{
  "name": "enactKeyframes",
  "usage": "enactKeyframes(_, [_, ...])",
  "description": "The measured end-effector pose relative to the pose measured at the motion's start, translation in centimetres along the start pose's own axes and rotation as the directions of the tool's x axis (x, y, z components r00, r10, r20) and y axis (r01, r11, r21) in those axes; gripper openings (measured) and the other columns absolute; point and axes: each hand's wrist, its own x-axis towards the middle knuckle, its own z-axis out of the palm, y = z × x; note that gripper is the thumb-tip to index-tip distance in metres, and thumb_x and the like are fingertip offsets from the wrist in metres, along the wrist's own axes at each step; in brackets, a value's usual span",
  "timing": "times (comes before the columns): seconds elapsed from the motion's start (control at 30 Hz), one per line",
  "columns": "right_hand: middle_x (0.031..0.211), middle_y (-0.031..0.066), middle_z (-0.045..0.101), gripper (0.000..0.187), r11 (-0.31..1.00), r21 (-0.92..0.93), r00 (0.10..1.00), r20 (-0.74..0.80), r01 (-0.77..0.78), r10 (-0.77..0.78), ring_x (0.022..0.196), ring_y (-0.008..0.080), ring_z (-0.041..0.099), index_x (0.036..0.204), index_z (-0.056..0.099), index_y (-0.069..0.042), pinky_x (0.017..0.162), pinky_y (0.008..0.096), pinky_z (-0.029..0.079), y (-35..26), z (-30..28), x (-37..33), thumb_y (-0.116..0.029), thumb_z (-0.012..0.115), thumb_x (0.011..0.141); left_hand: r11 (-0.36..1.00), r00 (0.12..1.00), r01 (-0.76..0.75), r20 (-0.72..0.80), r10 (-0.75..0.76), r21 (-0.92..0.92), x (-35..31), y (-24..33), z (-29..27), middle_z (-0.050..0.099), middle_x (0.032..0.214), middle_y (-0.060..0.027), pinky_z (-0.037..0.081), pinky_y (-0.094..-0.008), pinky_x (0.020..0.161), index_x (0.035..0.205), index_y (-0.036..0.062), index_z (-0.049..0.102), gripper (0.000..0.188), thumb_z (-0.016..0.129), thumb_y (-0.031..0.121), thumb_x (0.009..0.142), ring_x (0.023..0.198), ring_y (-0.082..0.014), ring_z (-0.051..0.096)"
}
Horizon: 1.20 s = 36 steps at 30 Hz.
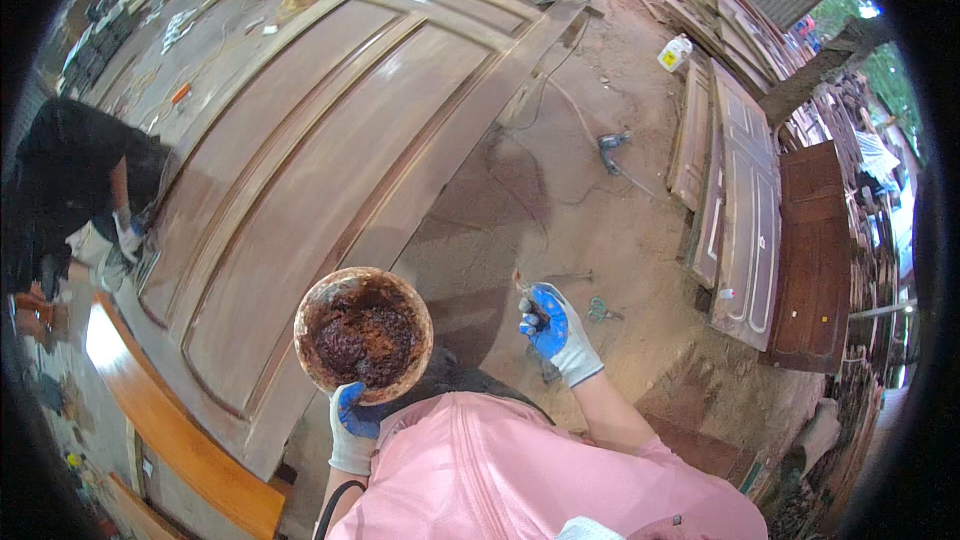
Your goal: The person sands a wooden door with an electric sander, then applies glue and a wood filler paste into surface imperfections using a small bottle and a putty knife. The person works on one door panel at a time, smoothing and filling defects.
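My left hand (352, 430), in a white glove with a blue palm, grips the near rim of a round bowl (426, 325). Lumpy dark brown paste (362, 340) fills much of the bowl, and its rim is smeared. To the right, my gloved right hand (552, 322) is closed round a small thin tool (522, 286) whose tip points up and away; its exact kind is too small to make out. A large brown panelled wooden door (330, 170) lies flat beyond and left of the bowl, close to it.
At the left, another person's gloved hand (128, 235) is at the door's edge. A power tool (612, 152) with a cord and green-handled scissors (602, 310) lie on the floor. Door panels (745, 210) lean at right; a glossy orange board (180, 420) lies lower left.
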Motion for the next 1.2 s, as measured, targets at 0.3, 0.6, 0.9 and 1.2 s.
enactKeyframes(0.3, [0.084,0.0063,0.066,0.009,0.989,0.135,0.993,-0.113,0.06,-0.045,0.063,0.0165,0.055,0.105,0.068,-0.014,0.059,0.0318,0.043,4.5,-2.3,-7.6,-0.02,0.068,0.098,0.99,0.983,0.133,0.136,-0.125,-0.049,1.6,1.0,-1.6,0.07,0.121,-0.0108,0.055,-0.0519,0.102,0.111,0.0092,0.066,0.023,0.063,0.016,0.089,0.117,-0.0315,0.066])
enactKeyframes(0.6, [0.081,0.0022,0.064,0.013,0.968,0.094,0.918,-0.35,0.231,-0.185,0.063,0.014,0.056,0.106,0.07,-0.016,0.056,0.0306,0.045,8.7,-10.7,-13.5,-0.023,0.071,0.096,0.95,0.932,0.301,0.237,-0.275,-0.082,2.3,1.8,-1.0,0.068,0.113,-0.0113,0.057,-0.0522,0.099,0.11,0.0101,0.065,0.018,0.062,0.015,0.093,0.112,-0.0302,0.067])
enactKeyframes(0.9, [0.08,0.0005,0.062,0.02,0.934,0.177,0.848,-0.497,0.309,-0.187,0.061,0.0134,0.052,0.111,0.071,-0.019,0.054,0.0305,0.043,13.5,-21.1,-11.5,-0.028,0.074,0.094,0.994,0.931,0.107,0.355,-0.087,-0.038,6.6,-1.7,-5.4,0.065,0.135,-0.015,0.053,-0.0555,0.106,0.134,0.0045,0.06,0.046,0.061,0.017,0.09,0.123,-0.0362,0.064])
enactKeyframes(1.2, [0.081,0.0014,0.063,0.02,0.911,-0.242,0.916,-0.142,0.334,-0.374,0.06,0.0147,0.054,0.109,0.069,-0.014,0.056,0.0312,0.046,-1.9,-18.4,1.9,-0.03,0.068,0.098,0.894,0.979,0.059,0.202,0.036,-0.444,10.0,-8.9,-5.1,0.064,0.136,-0.0194,0.054,-0.0596,0.104,0.137,0.0017,0.055,0.058,0.064,0.02,0.082,0.124,-0.0386,0.063])
